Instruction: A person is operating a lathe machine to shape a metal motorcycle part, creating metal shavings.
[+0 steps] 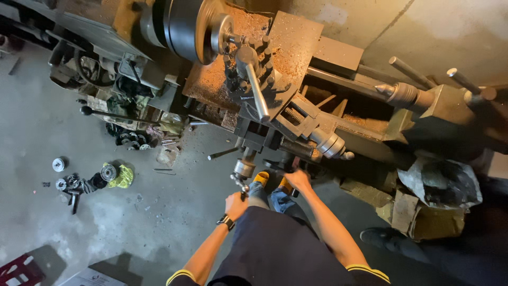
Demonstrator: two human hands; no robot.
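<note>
You stand at the metal lathe [296,100], looking straight down over its carriage, and everything here sits in relation to that machine. Your left hand [236,204], with a dark wristwatch [226,221] on the wrist, is closed around the small crank handle [241,185] that hangs below the silver handwheel dial [244,168] on the front of the lathe's carriage. Your right hand [298,179] is wrapped on the dark handwheel [280,165] just beside it, on the apron's front face; its fingers curl over the rim, so both hands are clamped and set a little apart. Above them, on top of the carriage, the tool post [248,58] with its long lever [257,95] stands close to the chuck [185,24], with rusty chips [211,79] spread around it. To the right along the lathe's bed, the tailstock [423,98] points its centre toward the chuck. On the concrete floor [42,127] left of the lathe lie small round metal parts [58,164] and a yellow rag [124,177].
</note>
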